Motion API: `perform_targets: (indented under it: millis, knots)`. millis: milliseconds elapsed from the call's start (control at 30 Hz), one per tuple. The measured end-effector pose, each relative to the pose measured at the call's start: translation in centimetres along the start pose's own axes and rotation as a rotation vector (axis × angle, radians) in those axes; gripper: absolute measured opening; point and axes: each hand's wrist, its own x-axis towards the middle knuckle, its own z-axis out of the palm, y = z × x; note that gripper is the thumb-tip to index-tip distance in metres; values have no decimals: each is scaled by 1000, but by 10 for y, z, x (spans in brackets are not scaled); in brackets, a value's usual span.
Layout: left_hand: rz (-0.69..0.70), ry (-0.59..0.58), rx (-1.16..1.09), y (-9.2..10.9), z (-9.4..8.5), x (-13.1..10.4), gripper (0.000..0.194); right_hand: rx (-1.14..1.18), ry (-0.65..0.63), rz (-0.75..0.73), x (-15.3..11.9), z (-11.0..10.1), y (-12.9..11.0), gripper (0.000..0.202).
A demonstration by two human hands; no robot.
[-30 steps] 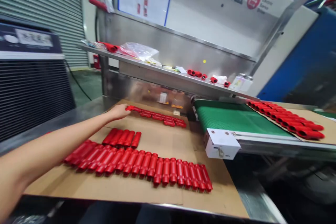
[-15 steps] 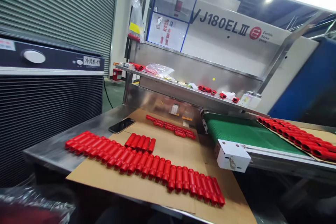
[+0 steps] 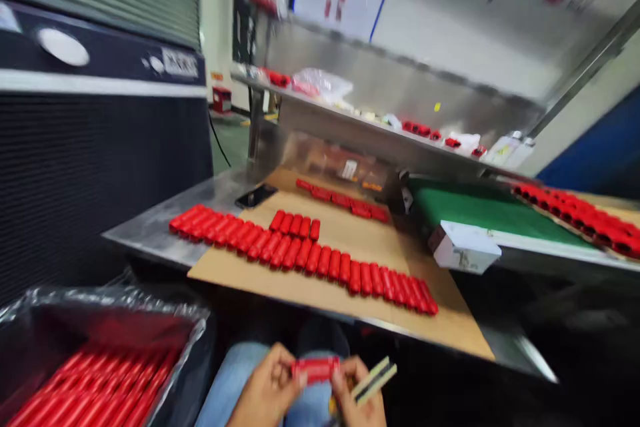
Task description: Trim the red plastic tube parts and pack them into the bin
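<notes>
Above my lap, my left hand [image 3: 273,383] pinches the left end of a short red part [image 3: 316,369]. The fingers of my right hand [image 3: 357,390] are closed on its right end. A pale, flat tool with a dark stripe [image 3: 375,379] sticks out of my right hand. On the cardboard [image 3: 240,273] in front, a long row of red tubes [image 3: 295,253] lies side by side, with a short row of red tubes [image 3: 295,224] behind its middle. More red pieces [image 3: 343,200] lie near the back of the cardboard. The view is blurred.
At the lower left, a lined bin [image 3: 200,327] holds long red pieces. A phone [image 3: 256,196] lies at the table's back left. On the right is a green conveyor [image 3: 480,213] with a white end block [image 3: 465,247]. A metal shelf [image 3: 360,121] crosses behind.
The view has tipped down, so the table sits higher in the picture. Both my hands, the held red part, the pale tool and my lap have come into view, and more of the bin shows.
</notes>
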Motion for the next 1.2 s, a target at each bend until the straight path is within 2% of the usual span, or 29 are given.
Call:
perform_targets:
  millis: [33, 67, 167, 267, 333, 400, 500, 600, 700, 800, 900, 1033, 1200]
  knots:
    - [36, 134, -17, -5, 2, -11, 58, 35, -4, -6, -9, 3, 3, 41]
    - [55, 235, -12, -9, 3, -20, 58, 109, 11, -103, -16, 6, 6, 50]
    - [-27, 275, -24, -13, 2, -31, 48, 126, 28, -71, -25, 12, 15, 50]
    - [54, 296, -35, -19, 3, -32, 32, 91, 6, -84, -27, 10, 21, 37]
    - [113, 308, -126, -26, 11, -33, 34, 49, -8, -154, -31, 6, 25, 27]
    - [54, 327, -302, -34, 24, -32, 39, -8, -47, -271, -37, 2, 30, 20]
    - [-161, 291, -527, -40, 41, -26, 45, -90, -142, -460, -42, -4, 44, 17]
    - [-255, 224, -581, -40, 45, -21, 59, -134, -220, -555, -41, -16, 58, 17]
    - [-254, 194, -547, -38, 36, -19, 67, -145, -145, -603, -42, -35, 64, 20]
    - [-244, 168, -494, -37, 26, -18, 59, -113, -44, -653, -45, -49, 59, 37]
    - [-229, 156, -462, -37, 23, -17, 52, -11, -136, -655, -47, -51, 50, 55]
    - [-216, 207, -456, -38, 25, -18, 52, 170, -209, -580, -41, -42, 45, 43]
    - [-205, 229, -473, -39, 27, -22, 50, 202, -281, -569, -31, -38, 42, 32]
